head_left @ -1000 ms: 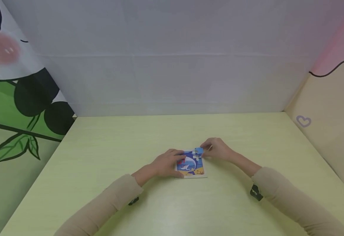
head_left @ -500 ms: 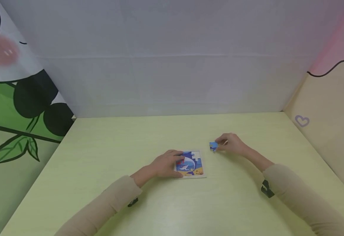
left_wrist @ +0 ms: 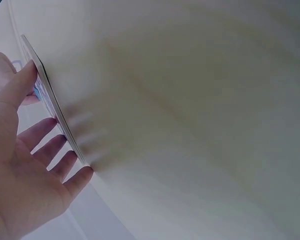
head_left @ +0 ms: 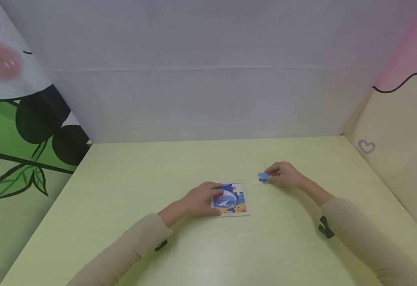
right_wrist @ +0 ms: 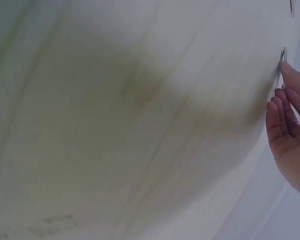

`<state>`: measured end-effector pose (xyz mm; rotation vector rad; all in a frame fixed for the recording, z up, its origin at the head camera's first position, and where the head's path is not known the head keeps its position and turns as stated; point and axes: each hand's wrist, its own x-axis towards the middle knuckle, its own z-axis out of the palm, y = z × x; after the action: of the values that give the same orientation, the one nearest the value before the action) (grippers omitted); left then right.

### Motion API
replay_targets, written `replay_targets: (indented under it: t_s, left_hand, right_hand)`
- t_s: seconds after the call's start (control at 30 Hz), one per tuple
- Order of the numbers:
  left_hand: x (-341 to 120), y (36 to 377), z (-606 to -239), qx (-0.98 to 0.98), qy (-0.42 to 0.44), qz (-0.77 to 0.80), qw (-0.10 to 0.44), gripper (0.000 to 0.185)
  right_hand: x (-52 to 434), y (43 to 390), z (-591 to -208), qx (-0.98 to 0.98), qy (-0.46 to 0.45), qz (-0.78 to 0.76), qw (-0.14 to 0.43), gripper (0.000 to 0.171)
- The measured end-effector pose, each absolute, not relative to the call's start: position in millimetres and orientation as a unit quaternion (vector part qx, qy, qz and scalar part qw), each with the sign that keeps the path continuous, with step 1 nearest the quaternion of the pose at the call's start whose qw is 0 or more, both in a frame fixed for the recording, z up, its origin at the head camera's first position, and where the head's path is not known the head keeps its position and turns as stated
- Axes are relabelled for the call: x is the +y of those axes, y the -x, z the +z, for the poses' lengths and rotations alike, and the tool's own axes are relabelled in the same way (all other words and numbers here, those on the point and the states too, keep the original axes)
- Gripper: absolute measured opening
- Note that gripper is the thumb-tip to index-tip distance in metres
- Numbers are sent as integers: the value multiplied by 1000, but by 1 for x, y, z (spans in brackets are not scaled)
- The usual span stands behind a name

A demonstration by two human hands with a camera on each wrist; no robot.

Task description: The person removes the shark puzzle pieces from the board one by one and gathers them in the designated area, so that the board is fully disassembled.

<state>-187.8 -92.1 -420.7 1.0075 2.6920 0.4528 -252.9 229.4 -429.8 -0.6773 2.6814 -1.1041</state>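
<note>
A small square jigsaw puzzle with a whale picture lies flat on the table in its pale tray. Its far right corner shows bare white where a piece is out. My left hand rests on the puzzle's left side, thumb near the front edge and fingers spread over the picture; in the left wrist view its fingertips line the thin tray edge. Right and a little beyond the tray, my right hand pinches a blue puzzle piece between thumb and fingers, close over the table.
The pale yellow-green table runs back to a light grey wall. Painted side panels stand at left and right, the right one with a small purple heart. A dark strap hangs under the right sleeve.
My right hand has drawn the blue piece out from the puzzle's far right corner and moved right with it, slowing over the last half second. The left hand has stayed on the puzzle.
</note>
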Motion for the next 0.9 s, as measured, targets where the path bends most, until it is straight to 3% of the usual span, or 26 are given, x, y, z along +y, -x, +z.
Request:
replay_targets:
  t_s: [0.9]
  left_hand:
    - [-90, 188, -419, 912, -353, 166, 131, 65]
  right_hand:
    - [238, 255, -433, 901, 209, -364, 104, 31]
